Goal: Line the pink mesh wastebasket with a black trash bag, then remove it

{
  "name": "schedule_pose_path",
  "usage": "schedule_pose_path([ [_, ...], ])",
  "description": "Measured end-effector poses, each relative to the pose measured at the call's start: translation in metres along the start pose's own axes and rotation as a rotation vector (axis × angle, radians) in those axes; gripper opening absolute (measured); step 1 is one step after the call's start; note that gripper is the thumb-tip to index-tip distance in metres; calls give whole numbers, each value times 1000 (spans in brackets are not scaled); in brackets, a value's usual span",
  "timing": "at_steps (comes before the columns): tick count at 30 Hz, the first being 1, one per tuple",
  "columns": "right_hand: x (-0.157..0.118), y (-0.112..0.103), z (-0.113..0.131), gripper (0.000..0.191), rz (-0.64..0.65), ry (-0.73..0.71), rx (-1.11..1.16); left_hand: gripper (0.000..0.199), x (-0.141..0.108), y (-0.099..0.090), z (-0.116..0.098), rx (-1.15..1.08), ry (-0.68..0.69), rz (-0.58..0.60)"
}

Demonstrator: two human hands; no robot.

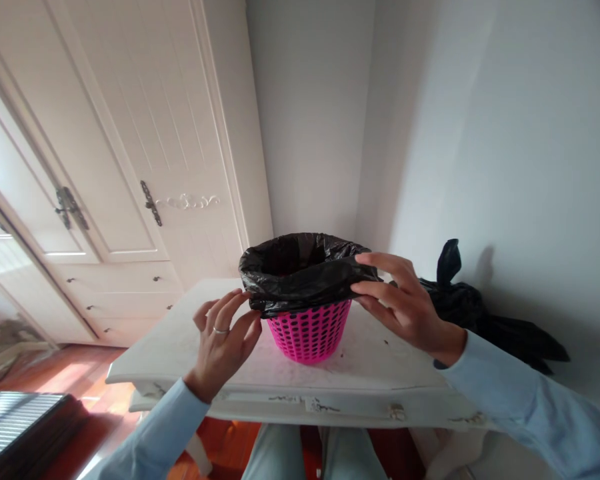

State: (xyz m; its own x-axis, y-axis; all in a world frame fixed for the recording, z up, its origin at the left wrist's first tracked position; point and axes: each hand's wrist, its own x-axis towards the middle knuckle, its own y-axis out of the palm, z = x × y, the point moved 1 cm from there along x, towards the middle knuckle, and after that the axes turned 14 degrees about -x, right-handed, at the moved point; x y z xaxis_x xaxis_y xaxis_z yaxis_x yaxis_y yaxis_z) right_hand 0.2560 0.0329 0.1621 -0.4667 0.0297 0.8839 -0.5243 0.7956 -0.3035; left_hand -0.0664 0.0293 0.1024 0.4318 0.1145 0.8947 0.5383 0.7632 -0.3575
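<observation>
A pink basket [310, 335] with round holes stands upright on a white table. Black plastic bag material [300, 283] lines it and is folded outward over the rim, hanging down the upper side. My left hand [226, 333], with a ring on one finger, pinches the bag's folded edge at the left of the rim. At the right of the rim, my right hand [405, 303] holds the bag's edge between thumb and fingers. The inside of the basket is dark.
On the white table [175, 347], a black tied bag [460, 300] lies at the right against the wall. A white wardrobe [180, 120] stands at the back left. A dark ridged object [17, 427] is at the lower left.
</observation>
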Motion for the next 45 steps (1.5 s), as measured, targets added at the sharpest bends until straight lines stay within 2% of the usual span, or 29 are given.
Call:
schedule_pose_path([
  [5, 27, 6, -10, 17, 56, -27, 71, 20, 23, -15, 9, -188, -102, -31],
  [8, 40, 13, -14, 15, 144, 75, 198, 18, 32, -16, 17, -383, -293, -50],
  [12, 56, 23, -23, 23, 323, 369, 474, 8, 46, -14, 35, -623, -604, -114],
  [15, 66, 34, -31, 24, 456, 606, 705, 16, 65, -10, 51, -851, -794, -140],
  [18, 72, 48, -40, 18, 577, 964, 937, 26, 83, -2, 65, -1126, -1035, -132],
  [20, 74, 57, -45, 9, 605, 1220, 1014, 31, 89, 7, 73, -1183, -1174, -127],
  [22, 75, 63, -47, 2, 591, 1372, 1025, 33, 92, 17, 79, -1122, -1236, -141],
  [23, 76, 65, -47, 1, 585, 1398, 1014, 34, 92, 22, 82, -1074, -1243, -155],
  [25, 76, 68, -47, 3, 572, 1353, 925, 35, 91, 31, 87, -990, -1241, -189],
  [30, 67, 66, -55, 12, 432, 944, 578, 39, 81, 40, 102, -857, -1229, -203],
  [32, 56, 63, -64, 24, 406, 870, 558, 46, 72, 37, 109, -822, -1227, -194],
  [34, 41, 58, -76, 33, 409, 919, 549, 57, 61, 31, 116, -818, -1252, -173],
  [37, 14, 45, -94, 31, 472, 1163, 526, 72, 44, 19, 120, -846, -1333, -93],
  [39, -6, 38, -102, 27, 556, 1347, 571, 70, 37, 9, 115, -774, -1265, -68],
  [40, -17, 36, -104, 24, 591, 1408, 614, 64, 37, 2, 108, -706, -1147, -75],
  [42, -39, 36, -106, 22, 634, 1434, 698, 46, 44, -13, 85, -540, -768, -106],
  [43, -50, 39, -105, 26, 642, 1404, 716, 38, 51, -20, 68, -475, -545, -110],
  [45, -71, 48, -99, 37, 647, 1272, 697, 38, 67, -31, 30, -365, -162, -63],
])
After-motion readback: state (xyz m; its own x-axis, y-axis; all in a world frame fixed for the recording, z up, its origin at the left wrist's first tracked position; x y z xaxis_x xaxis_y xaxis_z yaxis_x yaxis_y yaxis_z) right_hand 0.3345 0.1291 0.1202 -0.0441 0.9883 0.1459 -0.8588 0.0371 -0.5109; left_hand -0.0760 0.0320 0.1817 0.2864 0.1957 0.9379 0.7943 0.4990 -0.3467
